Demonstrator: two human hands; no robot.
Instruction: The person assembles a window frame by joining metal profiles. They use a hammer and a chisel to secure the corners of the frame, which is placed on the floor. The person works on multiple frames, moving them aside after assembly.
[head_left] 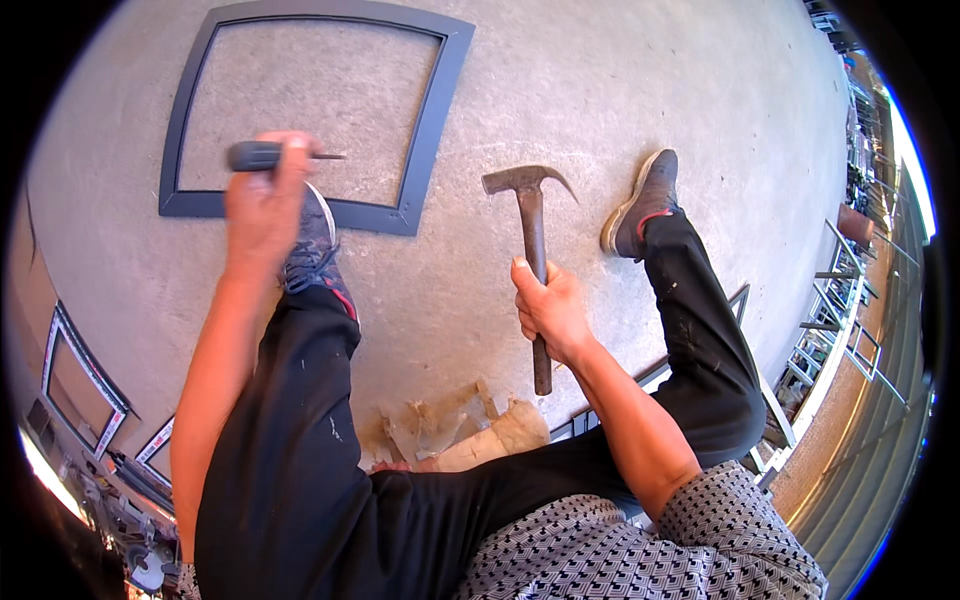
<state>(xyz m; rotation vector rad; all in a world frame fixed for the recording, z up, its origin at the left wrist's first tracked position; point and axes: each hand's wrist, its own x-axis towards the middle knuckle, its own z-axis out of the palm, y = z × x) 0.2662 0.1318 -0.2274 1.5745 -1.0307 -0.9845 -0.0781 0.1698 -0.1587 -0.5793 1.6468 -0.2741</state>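
A claw hammer (532, 222) stands upright in the picture in my right hand (556, 308), whose fingers wrap round its dark handle, thumb along the shaft. The hammer's head hangs over bare floor between my feet. My left hand (260, 220), slightly blurred, grips a screwdriver (254, 156) with a dark handle; its thin shaft points right. This hand is above my left shoe and over the near side of a grey metal frame (424, 130). The frame lies on the concrete floor, with its far and near sides gently curved.
My left shoe (318, 240) reaches the frame's near edge; my right shoe (640, 205) is off to the right. Below me is a worn yellowish block (500, 435). More frames (85, 380) lie at the left, and metal frame pieces (830, 330) line the right side.
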